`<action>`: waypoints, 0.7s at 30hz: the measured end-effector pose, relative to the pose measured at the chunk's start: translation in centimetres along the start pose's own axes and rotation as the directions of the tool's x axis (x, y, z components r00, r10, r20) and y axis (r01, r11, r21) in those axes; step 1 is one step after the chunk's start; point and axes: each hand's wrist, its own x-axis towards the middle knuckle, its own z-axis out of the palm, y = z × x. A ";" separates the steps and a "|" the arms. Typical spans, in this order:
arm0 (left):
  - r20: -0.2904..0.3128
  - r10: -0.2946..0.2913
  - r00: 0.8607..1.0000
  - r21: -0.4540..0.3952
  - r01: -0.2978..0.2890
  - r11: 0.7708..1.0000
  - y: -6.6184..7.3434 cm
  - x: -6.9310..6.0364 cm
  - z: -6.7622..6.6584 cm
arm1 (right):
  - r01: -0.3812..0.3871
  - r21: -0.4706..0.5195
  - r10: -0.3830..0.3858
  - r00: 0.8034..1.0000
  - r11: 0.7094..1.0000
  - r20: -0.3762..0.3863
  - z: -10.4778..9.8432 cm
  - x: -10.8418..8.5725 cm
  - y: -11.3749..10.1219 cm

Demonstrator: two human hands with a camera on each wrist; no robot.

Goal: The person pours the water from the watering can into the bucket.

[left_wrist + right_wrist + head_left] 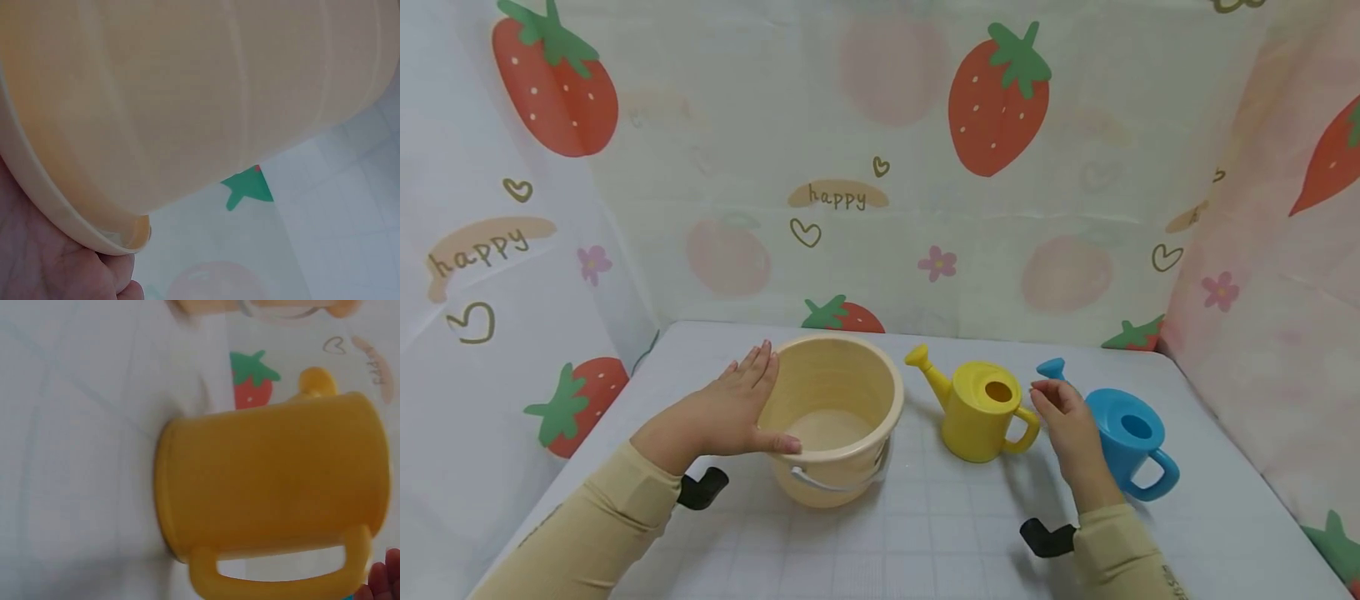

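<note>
A cream bucket (842, 379) stands upright, its white handle hanging down in front. My left hand (718, 417) lies against the left of its rim with straight fingers and the thumb at the front edge; in the left wrist view, the palm (50, 250) meets the rim of the bucket (187, 112). Right of the bucket is a yellow watering can (973, 425), spout to the left. My right hand (1075, 442) is between its handle and a blue watering can (1127, 429), holding nothing. The right wrist view has fingertips (384, 578) close to the yellow can's handle (275, 589).
The white table (917, 550) carries a faint grid pattern. Behind it and at both sides hang cloth walls (737, 150) printed with strawberries, hearts and flowers. A thin dark cord (643, 354) shows at the table's back left edge.
</note>
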 end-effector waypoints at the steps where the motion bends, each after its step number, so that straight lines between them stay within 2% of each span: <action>1: -0.001 0.000 1.000 0.001 0.000 1.000 0.0 0.0 0.0 | 0.017 -0.007 -0.017 1.000 1.000 0.002 -0.2 0.0 -0.2; 6: -0.002 0.002 1.000 0.006 -0.002 1.000 0.0 0.0 0.0 | 0.098 -0.050 -0.098 0.995 0.994 0.001 -1.5 0.0 -0.9; 11: 0.001 -0.001 1.000 0.009 0.001 1.000 0.0 0.1 0.0 | 0.097 -0.177 -0.111 0.991 0.979 -0.075 -3.1 0.4 -0.8; 17: 0.007 -0.004 1.000 0.006 0.004 1.000 0.0 0.2 0.0 | 0.159 -0.244 -0.185 0.979 0.957 -0.088 -5.5 -0.9 -1.6; 21: 0.008 -0.005 1.000 0.009 0.005 1.000 -0.1 0.1 0.0 | 0.138 -0.284 -0.180 0.976 0.949 -0.126 -7.2 -1.3 -1.5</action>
